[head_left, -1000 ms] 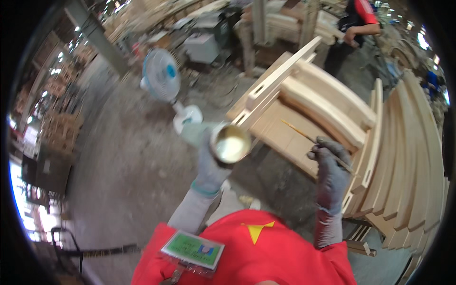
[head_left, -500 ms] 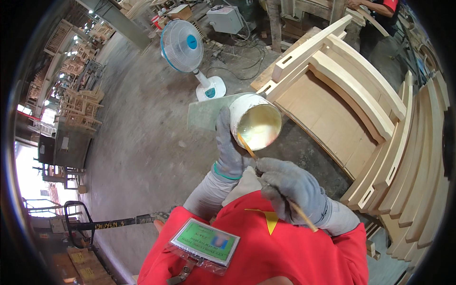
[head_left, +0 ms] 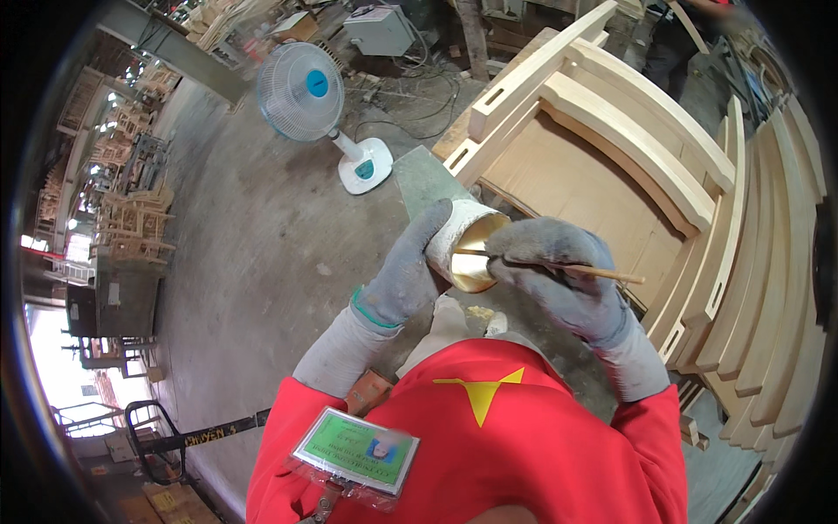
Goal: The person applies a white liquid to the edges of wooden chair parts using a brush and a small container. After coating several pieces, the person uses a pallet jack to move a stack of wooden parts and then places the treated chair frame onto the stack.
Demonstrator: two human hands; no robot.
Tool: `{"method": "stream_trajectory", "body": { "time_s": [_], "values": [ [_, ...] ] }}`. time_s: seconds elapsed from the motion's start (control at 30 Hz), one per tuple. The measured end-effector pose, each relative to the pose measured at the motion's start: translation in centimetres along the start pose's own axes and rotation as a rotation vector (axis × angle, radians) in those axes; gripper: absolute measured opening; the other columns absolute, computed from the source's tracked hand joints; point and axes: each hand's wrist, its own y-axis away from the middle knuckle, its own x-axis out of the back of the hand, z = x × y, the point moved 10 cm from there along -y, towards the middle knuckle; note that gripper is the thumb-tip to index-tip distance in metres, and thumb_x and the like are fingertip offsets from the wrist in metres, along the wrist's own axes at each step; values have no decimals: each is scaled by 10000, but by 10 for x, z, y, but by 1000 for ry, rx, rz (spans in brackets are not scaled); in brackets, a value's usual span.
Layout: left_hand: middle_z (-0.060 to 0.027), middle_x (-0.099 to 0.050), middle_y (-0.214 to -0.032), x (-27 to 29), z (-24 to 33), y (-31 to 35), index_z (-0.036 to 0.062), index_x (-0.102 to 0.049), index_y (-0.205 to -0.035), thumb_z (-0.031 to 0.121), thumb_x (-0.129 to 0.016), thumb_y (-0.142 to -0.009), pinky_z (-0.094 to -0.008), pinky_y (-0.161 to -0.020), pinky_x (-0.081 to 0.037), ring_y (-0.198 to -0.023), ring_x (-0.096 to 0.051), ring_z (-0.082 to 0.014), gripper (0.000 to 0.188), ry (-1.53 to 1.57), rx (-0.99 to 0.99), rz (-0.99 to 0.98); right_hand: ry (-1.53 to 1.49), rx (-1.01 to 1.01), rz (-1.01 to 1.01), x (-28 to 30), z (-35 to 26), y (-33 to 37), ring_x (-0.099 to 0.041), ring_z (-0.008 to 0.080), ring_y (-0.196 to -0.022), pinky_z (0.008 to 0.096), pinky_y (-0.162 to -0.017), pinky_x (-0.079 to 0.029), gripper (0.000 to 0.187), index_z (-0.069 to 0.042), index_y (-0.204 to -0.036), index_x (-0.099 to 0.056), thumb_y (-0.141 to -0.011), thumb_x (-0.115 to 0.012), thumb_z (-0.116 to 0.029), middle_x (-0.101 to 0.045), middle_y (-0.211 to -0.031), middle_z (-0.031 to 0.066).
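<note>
My gloved left hand (head_left: 406, 262) is wrapped round a white pot (head_left: 456, 224), tilted so that its mouth faces right. The pot's inside is coated with something pale and yellowish. In my gloved right hand (head_left: 559, 271) is a thin wooden stick (head_left: 615, 276), pinched between the fingers. One end of the stick reaches into the pot's mouth, while the other sticks out past my hand to the right. Whether the inner end carries bristles is hidden. A grey-green flat board (head_left: 426, 177) lies just beyond the pot.
To the right, pale curved wooden frame parts (head_left: 642, 144) rest on a wooden panel (head_left: 567, 179), with several curved rails (head_left: 772, 262) stacked beside them. A white and blue fan (head_left: 301, 92) stands ahead on the concrete floor. A black handle (head_left: 144, 441) is at lower left.
The pot has come lower and nearer, tipping toward the right. My right hand has risen to the pot's mouth, and the stick has swung from slanting to nearly level.
</note>
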Motion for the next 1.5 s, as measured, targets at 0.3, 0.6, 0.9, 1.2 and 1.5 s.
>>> {"method": "stream_trajectory", "body": {
  "time_s": [0.3, 0.6, 0.9, 1.2, 1.5],
  "values": [
    [-100, -548, -1174, 17, 21, 4, 40, -474, -1232, 384, -349, -949, -335, -942, -443, -1092, -544, -226, 463, -87, -346, 87, 32, -232, 406, 21, 47, 16, -622, 175, -793, 271, -702, -497, 148, 31, -905, -581, -774, -647, 26, -636, -875, 123],
    [-95, -548, -1181, 46, 28, 25, 60, -472, -1237, 472, -394, -913, -372, -898, -476, -1094, -548, -229, 531, -66, -616, 260, -473, -721, 742, -15, 74, 83, -610, 148, -708, 267, -641, -532, 114, 20, -877, -571, -790, -638, -7, -636, -808, 118],
    [-79, -548, -1179, 45, 4, 35, 54, -491, -1221, 448, -349, -941, -387, -940, -435, -1103, -527, -226, 504, 135, -376, 285, -66, -125, 500, -4, 24, 52, -617, 198, -688, 290, -603, -496, 201, -14, -858, -526, -756, -699, -20, -634, -849, 142],
    [-89, -548, -1191, 41, 1, 47, 30, -483, -1225, 414, -326, -963, -365, -958, -432, -1101, -535, -221, 491, 10, -300, 168, 291, 30, -228, -34, 8, 34, -569, 265, -854, 364, -680, -463, 190, -98, -791, -570, -639, -670, -43, -599, -920, 56],
    [-103, -520, -1181, 36, 27, 70, 24, -419, -1250, 158, -512, -907, -373, -860, -505, -1058, -552, -223, 380, -719, -643, 244, 190, 57, -113, 7, -26, 47, -569, 239, -832, 331, -675, -459, 96, -107, -735, -623, -664, -640, -45, -610, -840, 35]
  ]
}}
